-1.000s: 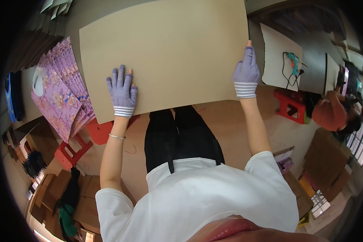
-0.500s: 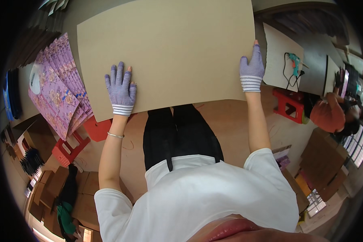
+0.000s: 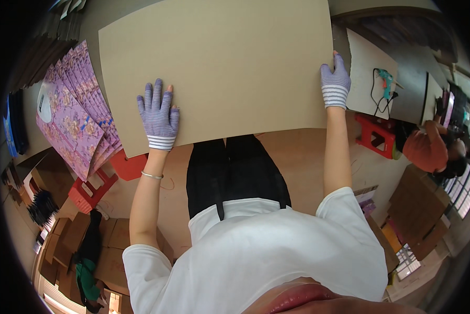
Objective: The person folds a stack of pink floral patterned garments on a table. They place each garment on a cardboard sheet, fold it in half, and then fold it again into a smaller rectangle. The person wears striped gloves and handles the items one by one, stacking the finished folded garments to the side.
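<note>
A large plain tan board (image 3: pixel 219 68) lies flat before me, reaching past the top of the view. My left hand (image 3: pixel 158 118), in a purple-and-white striped knit glove, rests on its near left part with fingers spread and palm down; some fingertips are bare. At the board's right edge is my right hand (image 3: pixel 335 83), gloved alike. Its thumb lies over the edge and one finger points away from me just outside it, the two held apart. The remaining right fingers are hidden.
Purple flowered folded sheets (image 3: pixel 70 112) fan out at left. At right, a teal glue gun (image 3: pixel 385 83) with a black cord lies on a pale board (image 3: pixel 363 68). Red stools (image 3: pixel 376 136) stand on both sides. A person in orange (image 3: pixel 427 146) sits at far right; another in green is lower left.
My right hand has shifted right and slightly away from me, from the board's near right part to its edge. My left hand and the board have barely moved.
</note>
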`<action>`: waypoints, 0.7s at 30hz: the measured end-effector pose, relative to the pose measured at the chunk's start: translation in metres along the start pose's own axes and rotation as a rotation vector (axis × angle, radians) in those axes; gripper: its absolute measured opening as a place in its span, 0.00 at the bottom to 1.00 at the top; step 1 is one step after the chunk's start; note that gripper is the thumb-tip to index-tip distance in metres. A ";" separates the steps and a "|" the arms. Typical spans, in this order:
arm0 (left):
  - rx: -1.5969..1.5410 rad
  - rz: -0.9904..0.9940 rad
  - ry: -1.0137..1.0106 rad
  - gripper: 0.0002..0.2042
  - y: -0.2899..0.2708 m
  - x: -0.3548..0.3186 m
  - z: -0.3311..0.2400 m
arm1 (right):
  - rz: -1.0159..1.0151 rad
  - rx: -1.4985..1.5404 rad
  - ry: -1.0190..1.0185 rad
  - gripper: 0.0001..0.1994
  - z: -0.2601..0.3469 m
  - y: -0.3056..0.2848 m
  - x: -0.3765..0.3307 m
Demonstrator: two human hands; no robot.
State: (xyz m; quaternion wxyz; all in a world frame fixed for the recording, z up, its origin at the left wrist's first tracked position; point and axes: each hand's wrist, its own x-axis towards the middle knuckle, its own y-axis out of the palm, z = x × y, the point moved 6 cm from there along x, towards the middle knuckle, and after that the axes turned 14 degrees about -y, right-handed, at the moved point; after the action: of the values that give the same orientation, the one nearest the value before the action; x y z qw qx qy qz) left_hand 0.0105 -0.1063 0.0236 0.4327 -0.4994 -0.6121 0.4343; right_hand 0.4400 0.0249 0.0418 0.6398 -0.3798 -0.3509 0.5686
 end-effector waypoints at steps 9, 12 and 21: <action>-0.001 0.002 -0.001 0.24 0.002 0.001 0.003 | -0.205 -0.468 -0.426 0.20 0.034 -0.010 -0.008; -0.009 0.003 -0.002 0.24 0.002 0.002 0.001 | -0.269 -0.446 -0.504 0.18 0.055 -0.019 -0.010; -0.297 -0.260 -0.247 0.28 -0.018 -0.003 0.026 | -0.129 0.579 -0.375 0.14 0.045 -0.093 -0.062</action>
State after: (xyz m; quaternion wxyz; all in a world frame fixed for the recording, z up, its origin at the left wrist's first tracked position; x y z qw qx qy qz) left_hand -0.0188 -0.1140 0.0338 0.3285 -0.4176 -0.7767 0.3382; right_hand 0.4363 -0.0393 0.1440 0.6799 -0.0487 -0.3097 0.6629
